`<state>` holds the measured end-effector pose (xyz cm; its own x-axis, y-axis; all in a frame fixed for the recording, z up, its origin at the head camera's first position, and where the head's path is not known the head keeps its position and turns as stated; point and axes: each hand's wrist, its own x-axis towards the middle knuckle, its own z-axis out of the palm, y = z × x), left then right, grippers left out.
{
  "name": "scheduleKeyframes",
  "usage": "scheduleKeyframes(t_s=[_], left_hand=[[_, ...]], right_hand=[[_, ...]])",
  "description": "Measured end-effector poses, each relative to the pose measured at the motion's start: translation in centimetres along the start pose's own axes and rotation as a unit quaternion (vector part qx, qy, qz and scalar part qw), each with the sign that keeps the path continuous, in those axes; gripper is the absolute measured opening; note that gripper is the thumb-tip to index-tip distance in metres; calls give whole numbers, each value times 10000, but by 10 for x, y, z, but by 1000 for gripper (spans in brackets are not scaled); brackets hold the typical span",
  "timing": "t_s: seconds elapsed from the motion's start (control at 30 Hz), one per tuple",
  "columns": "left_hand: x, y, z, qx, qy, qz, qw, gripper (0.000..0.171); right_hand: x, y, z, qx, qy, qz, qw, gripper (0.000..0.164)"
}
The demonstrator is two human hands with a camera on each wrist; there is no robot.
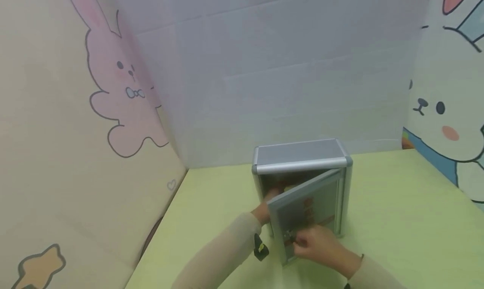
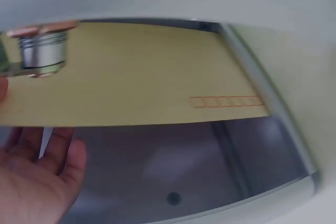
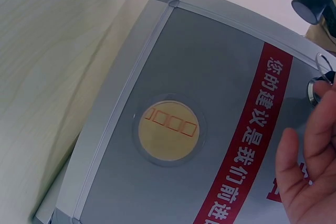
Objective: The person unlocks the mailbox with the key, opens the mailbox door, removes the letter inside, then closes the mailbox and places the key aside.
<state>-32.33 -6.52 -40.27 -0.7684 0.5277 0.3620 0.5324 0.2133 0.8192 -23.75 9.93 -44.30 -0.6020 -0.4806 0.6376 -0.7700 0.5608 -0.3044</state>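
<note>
A grey metal box [image 1: 298, 152] with silver edges stands on the table, its hinged door [image 1: 310, 209] partly swung out. My left hand [image 2: 39, 182] reaches inside behind the door. There it holds a tan envelope [image 2: 147, 77] printed with a row of red squares, fingers behind the paper and thumb in front at the left. Part of this hand is hidden by the door in the head view. At the door's free edge, my right hand [image 1: 317, 245] pinches a key at the lock [image 3: 315, 92]; a wire key ring [image 3: 324, 64] hangs by the fingers.
The door carries a red strip with white characters [image 3: 247, 140] and a round window [image 3: 168, 129], through which the envelope shows. A pale yellow-green table [image 1: 215, 196] lies under the box. White sheeting [image 1: 283, 79] rises behind, and a rabbit-printed wall [image 1: 124, 91] borders the left.
</note>
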Motion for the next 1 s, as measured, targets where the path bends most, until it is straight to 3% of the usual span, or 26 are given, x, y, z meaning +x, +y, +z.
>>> scheduleKeyframes(t_s=[0.17, 0.27, 0.4, 0.6, 0.7, 1.0], left_hand=[[0, -5, -2, -406, -173, -98, 9990, 32], [-4, -7, -2, -580, -17, -124, 9982, 26], [-14, -2, -1, 82, 489, 141, 9987, 24], [-24, 4, -3, 1125, 1079, 251, 9875, 24], [-27, 3, -3, 1237, 1180, 287, 9849, 23], [-31, 2, -4, 972, 1428, 388, 9842, 20]], right_hand=[[0, 0, -1, -6, 35, -20, 10000, 33], [-1, 0, 0, -18, 113, -115, 9999, 34], [-1, 2, 2, -2, 194, -235, 9995, 34], [0, 6, 4, -61, 297, -318, 9990, 33], [0, 6, 3, -54, 219, -230, 9995, 33], [0, 2, 2, 80, 63, -125, 9999, 35]])
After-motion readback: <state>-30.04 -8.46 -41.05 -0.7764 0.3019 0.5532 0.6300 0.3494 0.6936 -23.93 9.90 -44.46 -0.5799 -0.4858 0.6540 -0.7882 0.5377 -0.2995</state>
